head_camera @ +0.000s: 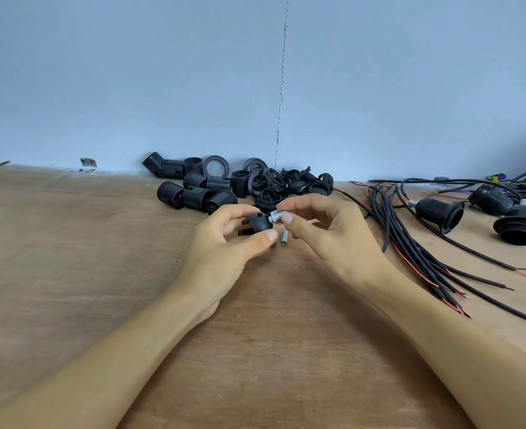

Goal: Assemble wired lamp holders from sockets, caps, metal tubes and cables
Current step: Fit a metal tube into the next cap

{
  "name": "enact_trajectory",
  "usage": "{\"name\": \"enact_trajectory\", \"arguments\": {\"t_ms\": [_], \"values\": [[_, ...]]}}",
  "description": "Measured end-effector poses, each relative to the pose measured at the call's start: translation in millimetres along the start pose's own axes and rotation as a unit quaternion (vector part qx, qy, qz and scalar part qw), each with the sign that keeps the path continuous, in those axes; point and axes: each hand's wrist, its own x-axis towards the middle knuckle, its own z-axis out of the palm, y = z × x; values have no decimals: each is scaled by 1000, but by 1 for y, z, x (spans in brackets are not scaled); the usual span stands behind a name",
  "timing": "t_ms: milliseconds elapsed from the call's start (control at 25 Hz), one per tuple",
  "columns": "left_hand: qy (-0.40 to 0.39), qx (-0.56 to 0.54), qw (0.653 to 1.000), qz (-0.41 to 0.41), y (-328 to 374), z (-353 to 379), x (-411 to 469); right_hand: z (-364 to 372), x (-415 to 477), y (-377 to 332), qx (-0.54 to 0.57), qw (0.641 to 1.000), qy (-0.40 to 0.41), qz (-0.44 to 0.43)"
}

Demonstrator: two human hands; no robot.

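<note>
Working desk [70,243]: a wooden top is carrying every part, with both forearms reaching in across it.
Cables [410,243]: black leads with red cores are lying fanned out on the right, well apart from the hands.
Sockets [200,193]: black threaded bodies, rings and caps are lying heaped against the wall [131,88].
Left hand [224,243]: it is gripping a black cap [257,224] between thumb and curled fingers, just above the desk.
Right hand [333,230]: thumb and forefinger are pinching a metal tube [278,215], whose end is meeting the cap's top hole.
Spare tube [284,235]: one is lying on the desk just below the fingers.
Step in hand: the tube is probably being screwed in. Keeping it square to the hole, holding the cap steady and turning lightly should be guarding against crossed threads.
Hard to make out: fingers are hiding the joint, so how far the thread is seated cannot be told. The wired holders [441,212] at far right are running partly out of frame.
</note>
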Motion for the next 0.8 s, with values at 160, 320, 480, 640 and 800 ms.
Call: {"name": "enact_trajectory", "arguments": {"t_ms": [160, 320, 480, 640, 800], "values": [[6, 17, 1000, 16, 1, 2, -2, -2, -2, -4, -18, 1000, -3, -2], [17, 48, 998, 30, 2, 3, -3, -1, -3, -6, -30, 1000, -4, -3], [16, 69, 996, 48, 4, 3, -6, 0, -4, -6, -28, 1000, -2, 5], [22, 92, 993, 74, 6, 3, -8, -1, -5, -5, -54, 998, -6, -7], [12, 109, 989, 101, 10, 7, -13, 1, -6, -4, -106, 994, 11, -23]]}}
